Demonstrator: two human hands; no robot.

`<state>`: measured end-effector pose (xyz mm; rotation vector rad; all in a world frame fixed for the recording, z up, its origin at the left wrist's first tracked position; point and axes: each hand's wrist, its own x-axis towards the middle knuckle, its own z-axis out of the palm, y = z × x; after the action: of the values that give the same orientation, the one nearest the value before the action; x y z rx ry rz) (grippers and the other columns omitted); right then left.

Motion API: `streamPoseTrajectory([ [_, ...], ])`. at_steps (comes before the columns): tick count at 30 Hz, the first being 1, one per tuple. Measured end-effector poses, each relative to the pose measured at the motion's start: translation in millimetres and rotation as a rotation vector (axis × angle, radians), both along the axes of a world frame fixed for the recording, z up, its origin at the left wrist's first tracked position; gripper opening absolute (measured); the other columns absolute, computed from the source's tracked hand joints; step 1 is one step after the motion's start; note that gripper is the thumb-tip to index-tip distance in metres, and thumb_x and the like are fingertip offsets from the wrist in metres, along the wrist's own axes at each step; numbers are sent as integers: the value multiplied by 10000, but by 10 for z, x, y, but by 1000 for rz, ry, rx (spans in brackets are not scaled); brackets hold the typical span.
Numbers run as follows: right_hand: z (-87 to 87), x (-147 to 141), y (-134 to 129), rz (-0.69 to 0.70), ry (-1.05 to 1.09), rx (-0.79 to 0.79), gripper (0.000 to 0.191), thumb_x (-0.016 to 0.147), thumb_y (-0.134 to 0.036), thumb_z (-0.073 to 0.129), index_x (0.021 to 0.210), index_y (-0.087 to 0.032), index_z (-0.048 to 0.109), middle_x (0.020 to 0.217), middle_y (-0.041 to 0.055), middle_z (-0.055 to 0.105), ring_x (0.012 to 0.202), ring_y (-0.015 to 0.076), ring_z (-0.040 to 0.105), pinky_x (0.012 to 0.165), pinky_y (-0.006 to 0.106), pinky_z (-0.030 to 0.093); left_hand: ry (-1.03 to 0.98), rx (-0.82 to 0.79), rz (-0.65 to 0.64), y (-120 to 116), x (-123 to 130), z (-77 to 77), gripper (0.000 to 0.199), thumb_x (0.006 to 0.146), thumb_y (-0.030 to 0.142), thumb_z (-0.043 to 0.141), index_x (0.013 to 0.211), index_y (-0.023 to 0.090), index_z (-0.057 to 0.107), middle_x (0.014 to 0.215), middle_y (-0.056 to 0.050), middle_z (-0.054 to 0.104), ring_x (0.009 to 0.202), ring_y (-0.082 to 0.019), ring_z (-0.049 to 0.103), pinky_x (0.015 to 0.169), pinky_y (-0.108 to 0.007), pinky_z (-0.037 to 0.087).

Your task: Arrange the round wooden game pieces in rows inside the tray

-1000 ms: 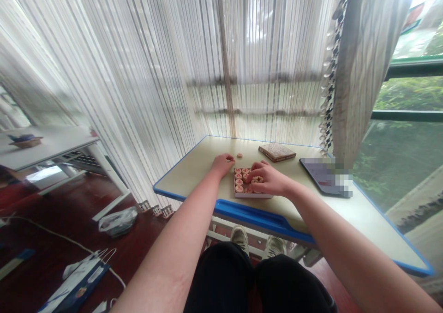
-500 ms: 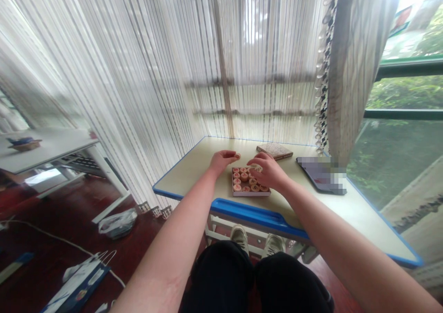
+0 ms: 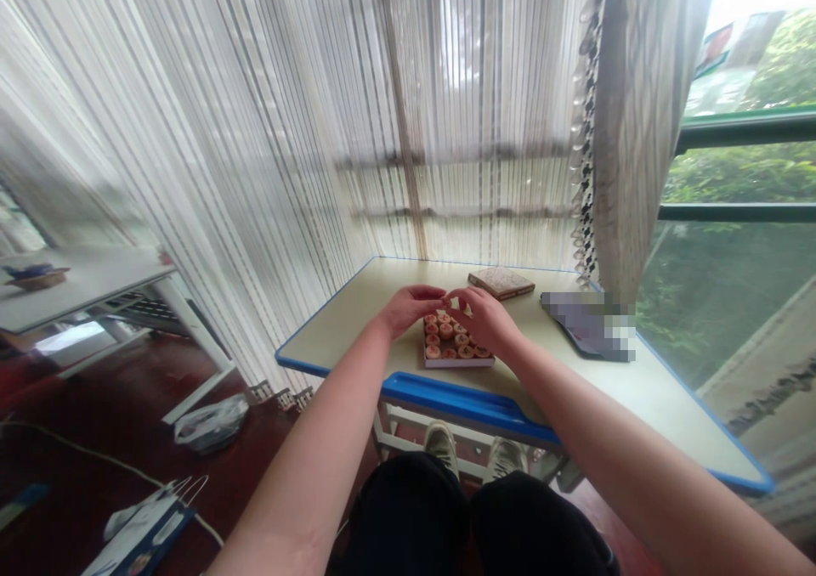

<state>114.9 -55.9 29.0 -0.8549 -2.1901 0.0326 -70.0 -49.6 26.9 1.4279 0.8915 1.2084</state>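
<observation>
A shallow open box (image 3: 457, 362) stands on the desk, holding several round wooden Chinese chess pieces (image 3: 446, 333) with painted characters. Above its far edge, my left hand (image 3: 409, 307) pinches one Chinese chess piece (image 3: 446, 302), mostly hidden by fingers. The fingertips of my right hand (image 3: 483, 314) close on that same piece from the other side. My right hand covers the box's far right part.
A patterned box lid (image 3: 501, 282) lies on the desk (image 3: 341, 325) behind my right hand. A dark phone-like slab (image 3: 583, 330), partly blurred out, lies to the right. String curtains (image 3: 268, 134) hang behind the desk; a bag (image 3: 210, 423) sits on the floor at left.
My hands have come together. The left hand has carried the Chinese chess piece rightward, and the right hand has moved from over the box to meet it. The view has shifted slightly.
</observation>
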Motion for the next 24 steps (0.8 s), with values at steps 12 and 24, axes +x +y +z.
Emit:
streamPoseTrajectory([
  [12,16,3,-8,-58,41,31,243,799,-414,512,911,-204,565,764,37,527,766,184,502,707,299,397,-50,-47,-14,19,-5,-11,388,544,293,763,878,114,679,823,-81,673,723,-135,601,722,-313,477],
  [24,28,-8,-45,2,39,52,279,802,-401,515,989,-209,592,778,46,545,759,178,501,716,297,399,-49,-59,-72,6,-24,-13,395,591,319,736,930,124,680,837,-74,667,682,-102,570,694,-290,456],
])
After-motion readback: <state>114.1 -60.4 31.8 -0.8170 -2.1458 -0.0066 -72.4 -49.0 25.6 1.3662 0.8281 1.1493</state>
